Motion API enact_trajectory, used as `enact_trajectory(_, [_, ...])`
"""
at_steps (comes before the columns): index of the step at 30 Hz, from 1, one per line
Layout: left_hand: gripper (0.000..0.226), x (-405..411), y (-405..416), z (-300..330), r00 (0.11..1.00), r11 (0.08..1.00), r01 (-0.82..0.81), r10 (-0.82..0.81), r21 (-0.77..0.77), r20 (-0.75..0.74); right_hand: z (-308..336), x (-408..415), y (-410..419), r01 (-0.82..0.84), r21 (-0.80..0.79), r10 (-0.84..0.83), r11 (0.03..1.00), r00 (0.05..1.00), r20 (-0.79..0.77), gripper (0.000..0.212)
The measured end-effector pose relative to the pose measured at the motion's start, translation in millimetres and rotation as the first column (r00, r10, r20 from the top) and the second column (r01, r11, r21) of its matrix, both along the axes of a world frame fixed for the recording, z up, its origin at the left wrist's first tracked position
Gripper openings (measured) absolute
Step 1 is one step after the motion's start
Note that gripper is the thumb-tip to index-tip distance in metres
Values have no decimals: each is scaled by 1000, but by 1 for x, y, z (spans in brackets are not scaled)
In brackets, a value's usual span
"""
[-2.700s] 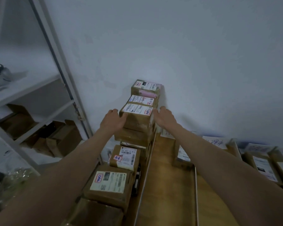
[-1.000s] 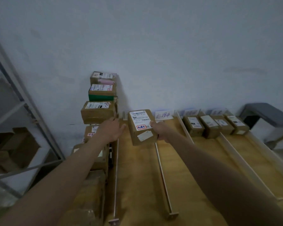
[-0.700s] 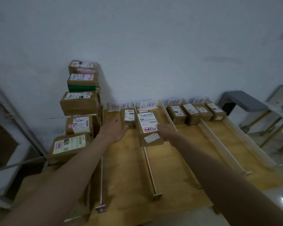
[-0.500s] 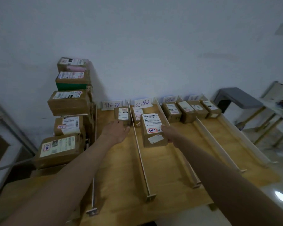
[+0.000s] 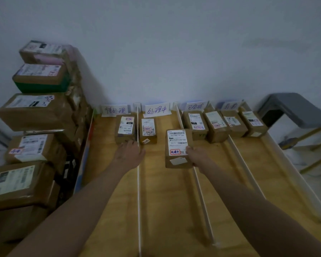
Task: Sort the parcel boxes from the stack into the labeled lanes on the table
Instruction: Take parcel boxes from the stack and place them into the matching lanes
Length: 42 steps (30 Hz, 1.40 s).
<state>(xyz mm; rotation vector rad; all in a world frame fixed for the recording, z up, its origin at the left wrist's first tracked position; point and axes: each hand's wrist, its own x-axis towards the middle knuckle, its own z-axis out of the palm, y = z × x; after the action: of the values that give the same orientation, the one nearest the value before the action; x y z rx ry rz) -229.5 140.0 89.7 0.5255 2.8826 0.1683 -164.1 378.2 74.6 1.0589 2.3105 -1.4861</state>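
The parcel box (image 5: 177, 147) sits in the second lane of the bench (image 5: 167, 201), label up, its right edge close to the lane divider (image 5: 202, 197). The right hand (image 5: 196, 154) holds it at the near right corner, fingers (image 5: 189, 148) curled against the box's side, the forearm stretched straight out from the lower right. Beyond those fingers, at the far end of the same lane, a smaller box (image 5: 148, 130) stands below the handwritten lane sign (image 5: 157, 109).

The left hand (image 5: 130, 153) reaches forward over the left divider (image 5: 138, 182), palm down, fingers relaxed and spread, holding nothing; its fingertips lie just short of the box in the first lane (image 5: 125, 128).

To the right of the right hand's fingers, four boxes (image 5: 224, 125) line the far ends of the other lanes. Left of the left hand's fingers rises the stack of parcels (image 5: 35, 115) against the wall.
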Motion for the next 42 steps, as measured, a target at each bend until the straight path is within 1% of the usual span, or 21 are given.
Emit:
enact_trajectory(5, [54, -25, 28, -27, 995, 998, -68, 68, -4, 68, -25, -39, 28, -34, -25, 34, 999, 999, 7, 39])
enact_trajectory(8, [55, -40, 40, -40, 991, 995, -95, 97, -28, 92, -40, -65, 39, -65, -3, 65, 998, 998, 3, 42])
enact_trajectory(11, [53, -55, 51, -52, 984, 991, -129, 133, -43, 119, -53, -91, 47, -130, 33, 129, 991, 991, 19, 47])
enact_trajectory(14, [51, -74, 62, -63, 980, 989, -140, 144, -43, 135, -65, -118, 52, -186, 61, 183, 981, 982, 54, 47])
enact_trajectory(17, [50, -96, 71, -77, 975, 988, -149, 153, -38, 159, -83, -144, 55, -184, 53, 180, 981, 981, 74, 46])
enact_trajectory(21, [55, -126, 82, -94, 979, 991, -116, 125, -61, 160, -102, -177, 58, -172, 50, 167, 984, 982, 90, 47])
enact_trajectory(23, [51, -138, 89, -104, 973, 987, -151, 159, -60, 169, -115, -191, 60, -161, 45, 156, 986, 983, 100, 45])
enact_trajectory(27, [51, -153, 97, -124, 980, 988, -128, 139, -90, 141, -136, -213, 61, -170, 61, 160, 984, 977, 138, 40])
enact_trajectory(31, [50, -161, 102, -136, 986, 986, -137, 145, -95, 82, -147, -227, 62, -200, 72, 189, 977, 972, 140, 52])
enact_trajectory(33, [50, -164, 104, -138, 988, 988, -128, 135, -88, 71, -151, -229, 64, -204, 65, 194, 977, 973, 125, 53])
enact_trajectory(35, [50, -165, 103, -137, 988, 989, -120, 127, -85, 88, -148, -229, 65, -193, 62, 186, 979, 977, 108, 50])
enact_trajectory(39, [48, -163, 98, -121, 986, 992, -114, 120, -57, 112, -132, -227, 67, -168, 138, 166, 976, 986, 30, 42])
enact_trajectory(42, [46, -156, 91, -98, 994, 993, -95, 98, -65, 50, -109, -216, 68, -221, 278, 232, 935, 973, -10, 46])
